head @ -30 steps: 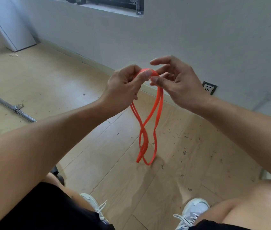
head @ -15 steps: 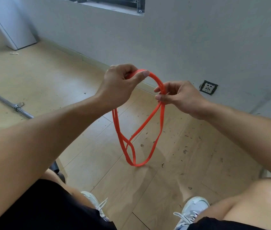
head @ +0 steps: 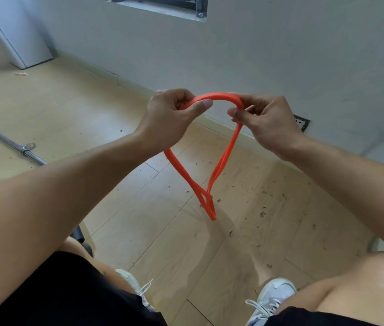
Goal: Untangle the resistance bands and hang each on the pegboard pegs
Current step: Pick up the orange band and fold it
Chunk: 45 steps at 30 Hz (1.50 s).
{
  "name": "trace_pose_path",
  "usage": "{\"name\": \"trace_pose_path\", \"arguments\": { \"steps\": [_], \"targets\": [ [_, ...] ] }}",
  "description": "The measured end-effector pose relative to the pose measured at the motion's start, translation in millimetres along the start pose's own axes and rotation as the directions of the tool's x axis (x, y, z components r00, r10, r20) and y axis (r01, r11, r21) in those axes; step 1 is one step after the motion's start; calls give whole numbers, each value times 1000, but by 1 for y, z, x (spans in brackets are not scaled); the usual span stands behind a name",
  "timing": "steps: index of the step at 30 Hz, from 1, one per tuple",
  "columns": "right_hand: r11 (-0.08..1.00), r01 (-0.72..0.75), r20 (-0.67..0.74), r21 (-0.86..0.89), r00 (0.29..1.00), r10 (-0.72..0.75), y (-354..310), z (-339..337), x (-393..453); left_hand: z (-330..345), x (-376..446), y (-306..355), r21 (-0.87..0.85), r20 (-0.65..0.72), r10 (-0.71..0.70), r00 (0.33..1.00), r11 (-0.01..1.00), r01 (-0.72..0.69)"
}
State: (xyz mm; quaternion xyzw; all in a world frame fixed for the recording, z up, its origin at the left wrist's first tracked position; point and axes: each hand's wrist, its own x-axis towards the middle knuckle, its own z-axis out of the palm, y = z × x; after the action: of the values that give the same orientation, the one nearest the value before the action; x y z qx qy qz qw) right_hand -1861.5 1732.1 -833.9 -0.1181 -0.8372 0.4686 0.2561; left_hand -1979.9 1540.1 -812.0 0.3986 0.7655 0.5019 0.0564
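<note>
Orange flat rubber resistance band [head: 219,158] is hanging in mid-air betw. both hands, above the pale wood-plank floor [head: 73,107]. Its top is arching from one hand to the other; two doubled strands are dropping down and crossing in a small twisted loop near the bottom tip. Left hand [head: 170,118] is gripping the band's left end, thumb pressing on top, fingers curling round it. Part of the band is hidden inside that fist and behind the wrist. Right hand [head: 264,121] is pinching the right end w/ thumb and fingertips; exact finger placement is hard to make out. Grey metal bar [head: 19,148] is lying on the floor at left, its near end hidden by the forearm. Dark wall socket [head: 301,122] is partly hidden behind the right hand. White laced sneakers [head: 271,300] are showing at the bottom, cut off by black shorts.
</note>
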Motion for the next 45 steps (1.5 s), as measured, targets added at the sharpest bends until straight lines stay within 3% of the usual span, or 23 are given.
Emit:
{"name": "trace_pose_path", "arguments": {
  "steps": [3,7,13,16,23,28,34,40,45],
  "targets": [
    [982,55,-6,-181,998,-57,6,-3,2,-2,3,-5,180,9,-4,1000,984,2],
    [964,68,53,-258,997,-56,12,-4,1,-4,2,-5,344,71,16,997,938,-40],
    [979,30,83,-199,996,-14,10,-3,-1,-2,-3,-2,130,213,-79,974,990,52],
    [983,31,123,-179,992,-9,4,0,-4,3,-5,-3,110,245,-62,968,993,36],
    [996,20,85,-88,996,-12,-9,1,-4,5,-2,0,56,113,-22,993,998,15],
    [987,-147,279,58,952,125,-3,5,-11,9,-5,2,-121,126,-18,992,992,34],
    [948,-294,391,119,892,227,4,18,-16,8,-3,6,-248,151,-48,987,965,85],
    [958,-288,433,14,865,253,-1,33,-20,5,-3,11,-148,185,11,983,989,17],
    [965,-263,361,-14,898,250,0,39,-22,0,-2,19,0,163,37,986,999,-37]
  ]
}}
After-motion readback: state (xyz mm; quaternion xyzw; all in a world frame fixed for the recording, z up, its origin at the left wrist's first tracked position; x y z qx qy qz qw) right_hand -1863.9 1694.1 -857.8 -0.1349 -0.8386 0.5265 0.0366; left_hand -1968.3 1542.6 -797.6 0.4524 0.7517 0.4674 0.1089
